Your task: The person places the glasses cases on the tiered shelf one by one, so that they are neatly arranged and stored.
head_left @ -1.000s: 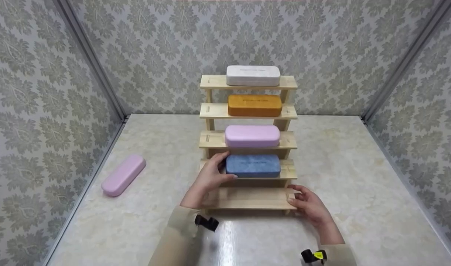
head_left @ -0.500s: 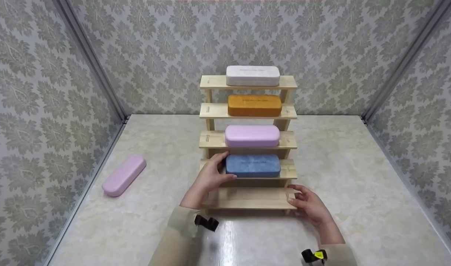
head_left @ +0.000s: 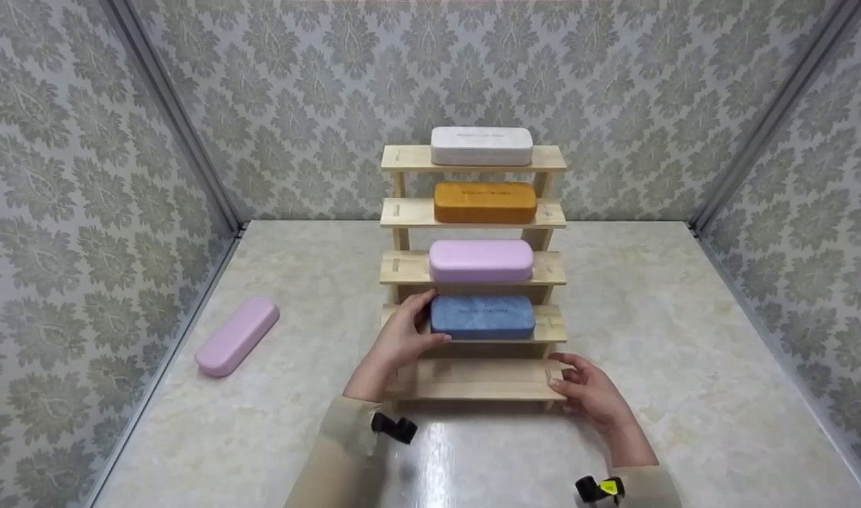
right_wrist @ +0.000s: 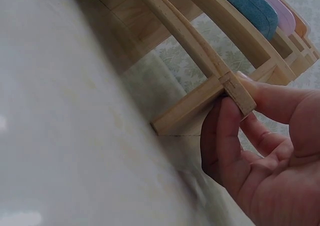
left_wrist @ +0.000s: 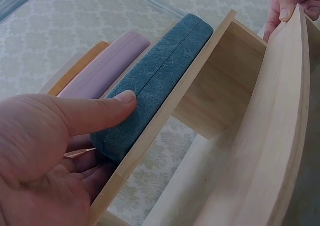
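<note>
A blue glasses case (head_left: 483, 317) lies on the second step from the bottom of a wooden tiered rack (head_left: 465, 386). My left hand (head_left: 404, 331) grips its left end, thumb on the front face and fingers behind, as the left wrist view also shows. At the rack's lowest step, my right hand (head_left: 594, 395) pinches the right end of the board between thumb and fingers; in the right wrist view the fingers curl under the board end. One step above the blue case sits a pink glasses case (head_left: 481, 260), with an orange case (head_left: 485, 202) and a white case (head_left: 481, 146) higher up.
Another pink glasses case (head_left: 237, 336) lies slantwise on the marbled table (head_left: 317, 268) to the left of the rack. Patterned walls (head_left: 296, 106) enclose the table at the back and both sides.
</note>
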Action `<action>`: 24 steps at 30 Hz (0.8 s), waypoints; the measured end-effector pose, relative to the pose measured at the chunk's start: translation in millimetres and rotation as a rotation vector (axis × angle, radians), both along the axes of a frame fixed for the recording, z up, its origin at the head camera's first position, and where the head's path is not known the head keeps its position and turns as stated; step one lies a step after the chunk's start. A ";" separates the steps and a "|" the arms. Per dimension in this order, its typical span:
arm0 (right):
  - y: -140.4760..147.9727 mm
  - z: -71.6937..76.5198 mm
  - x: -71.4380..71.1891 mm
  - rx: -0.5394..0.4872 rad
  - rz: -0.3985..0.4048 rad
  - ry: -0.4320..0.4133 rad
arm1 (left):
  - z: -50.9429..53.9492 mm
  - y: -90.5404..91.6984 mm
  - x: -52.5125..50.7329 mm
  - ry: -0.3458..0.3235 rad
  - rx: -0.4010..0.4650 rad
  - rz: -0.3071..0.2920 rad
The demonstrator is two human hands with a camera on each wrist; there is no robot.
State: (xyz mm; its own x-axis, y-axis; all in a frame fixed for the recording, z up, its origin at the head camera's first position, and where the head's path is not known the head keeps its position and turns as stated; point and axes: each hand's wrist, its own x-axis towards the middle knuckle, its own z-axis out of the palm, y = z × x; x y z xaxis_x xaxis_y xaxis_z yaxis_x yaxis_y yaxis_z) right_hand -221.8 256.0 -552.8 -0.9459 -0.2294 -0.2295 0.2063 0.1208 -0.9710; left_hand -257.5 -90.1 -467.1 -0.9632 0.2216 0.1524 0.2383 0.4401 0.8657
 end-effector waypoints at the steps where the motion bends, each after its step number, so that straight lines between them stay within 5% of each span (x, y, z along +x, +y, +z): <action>1: -0.2 0.1 0.2 -0.002 -0.004 -0.002 | 0.2 0.0 0.3 -0.007 0.002 -0.001; 13: 1.0 -1.6 -0.1 -0.047 0.015 -0.006 | -4.9 -9.5 8.0 0.008 0.147 -0.017; 24: 1.9 -3.4 -1.2 -0.034 0.011 -0.012 | -5.3 -21.4 18.9 -0.017 0.303 0.026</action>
State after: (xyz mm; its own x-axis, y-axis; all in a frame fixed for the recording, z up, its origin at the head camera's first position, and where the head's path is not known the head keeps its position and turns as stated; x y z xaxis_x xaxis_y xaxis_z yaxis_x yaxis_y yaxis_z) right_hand -223.0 257.9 -556.3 -0.9405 -0.2475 -0.2328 0.2170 0.0896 -0.9720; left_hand -238.6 -111.5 -472.4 -0.9709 0.1432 0.1917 0.2146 0.1670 0.9623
